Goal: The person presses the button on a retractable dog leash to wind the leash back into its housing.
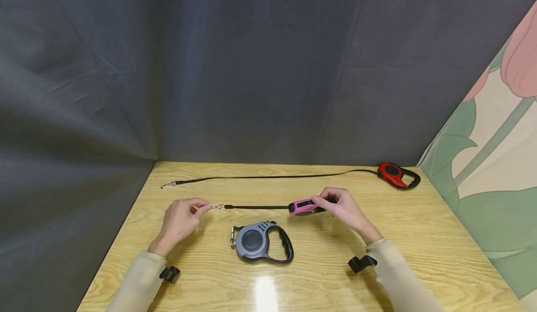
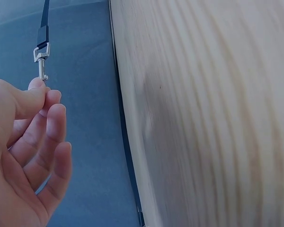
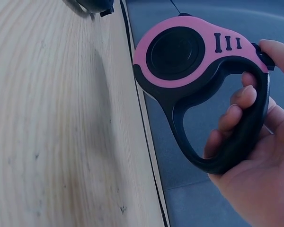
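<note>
My right hand (image 1: 341, 208) grips the black looped handle of a pink retractable dog leash (image 3: 201, 40), fingers through the loop and thumb by the button at its top. A short length of black strap (image 1: 258, 207) runs straight from its housing to a silver snap hook (image 2: 41, 65). The end of that hook is pinched between thumb and forefinger of my left hand (image 1: 180, 221); the other fingers curl loosely. Below the strap, a grey retractable leash (image 1: 253, 240) lies on the table with its hook drawn in at the housing.
Toward the back of the wooden table (image 1: 319, 274) lies a red retractable leash (image 1: 391, 174), its black strap (image 1: 268, 177) stretched leftward to a metal hook (image 1: 168, 184). A dark grey curtain (image 1: 260, 69) rises behind, and a tulip-patterned cloth (image 1: 495, 162) hangs at right.
</note>
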Demonstrator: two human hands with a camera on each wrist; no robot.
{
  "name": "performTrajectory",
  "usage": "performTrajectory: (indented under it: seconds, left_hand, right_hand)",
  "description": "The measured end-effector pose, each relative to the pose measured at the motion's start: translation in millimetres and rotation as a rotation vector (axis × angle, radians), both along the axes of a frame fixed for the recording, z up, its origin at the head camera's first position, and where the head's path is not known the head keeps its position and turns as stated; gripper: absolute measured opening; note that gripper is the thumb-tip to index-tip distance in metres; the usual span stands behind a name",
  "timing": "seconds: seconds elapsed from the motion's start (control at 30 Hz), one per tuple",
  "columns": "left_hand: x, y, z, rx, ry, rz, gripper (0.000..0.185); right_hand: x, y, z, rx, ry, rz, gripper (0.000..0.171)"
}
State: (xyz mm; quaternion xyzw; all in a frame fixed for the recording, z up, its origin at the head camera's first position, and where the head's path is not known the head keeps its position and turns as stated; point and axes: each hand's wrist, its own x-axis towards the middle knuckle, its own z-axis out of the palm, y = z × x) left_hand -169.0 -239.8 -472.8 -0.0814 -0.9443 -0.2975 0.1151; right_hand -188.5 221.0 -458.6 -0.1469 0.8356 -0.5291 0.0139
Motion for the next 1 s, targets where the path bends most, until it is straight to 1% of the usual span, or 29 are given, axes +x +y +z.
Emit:
performTrajectory:
  seconds: [0.2,0.43,0.6,1.0]
  left_hand:
    - [0.8,3.2,0.3,0.01,-0.004,-0.011,0.009]
    - [1.2,7.5,-1.9,0.022,-0.017,-0.013,0.009]
    - [2.1,12.5,-3.7,0.035,-0.03,-0.016,0.009]
    - [0.2,22.4,-4.9,0.049,-0.025,-0.042,0.007]
  right_hand:
    - [0.8,-3.7,-0.6,-0.01,0.006,0.004,0.02]
    - [-1.1,-8.1,-2.4,-0.01,0.018,0.003,0.02]
    - [-0.6,-12.0,-0.6,-0.013,0.009,0.011,0.02]
    - [-1.0,-18.1,-2.8,-0.018,0.008,0.023,0.021]
